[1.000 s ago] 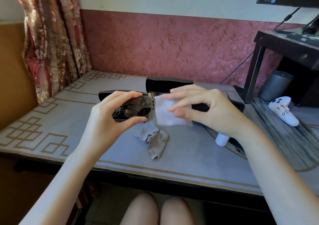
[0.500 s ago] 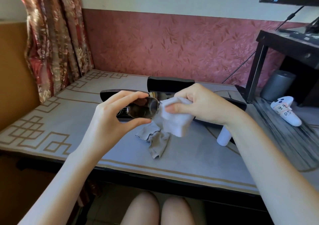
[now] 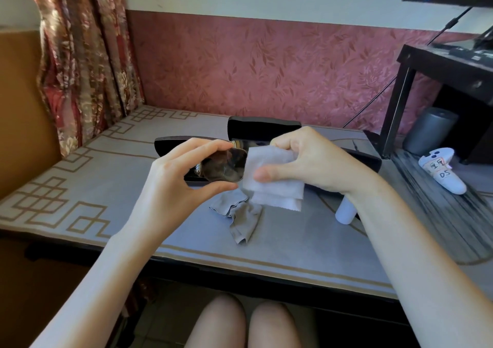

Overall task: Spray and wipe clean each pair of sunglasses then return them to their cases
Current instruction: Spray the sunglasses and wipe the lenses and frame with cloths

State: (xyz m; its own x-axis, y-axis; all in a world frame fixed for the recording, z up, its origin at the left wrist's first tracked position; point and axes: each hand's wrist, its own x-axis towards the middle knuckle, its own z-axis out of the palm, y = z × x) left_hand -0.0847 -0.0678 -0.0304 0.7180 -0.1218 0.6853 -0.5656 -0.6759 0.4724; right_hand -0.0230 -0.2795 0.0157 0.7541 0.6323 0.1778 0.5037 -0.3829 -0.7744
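Two hands work above the surface (image 3: 80, 187). Furthest left, the left hand (image 3: 170, 187) pinches the sunglasses (image 3: 224, 168) by the rim of one dark lens, thumb below, fingers curled over the top. Just right of it, a folded white wipe (image 3: 272, 184) covers the other lens, gripped between thumb and curled fingers of the right hand (image 3: 314, 160). This looks like the wiping step. Next, I judge, the exposed lens needs rubbing before the pair goes into one of the black cases (image 3: 264, 127) behind. A white spray bottle (image 3: 345, 212) shows under the right wrist.
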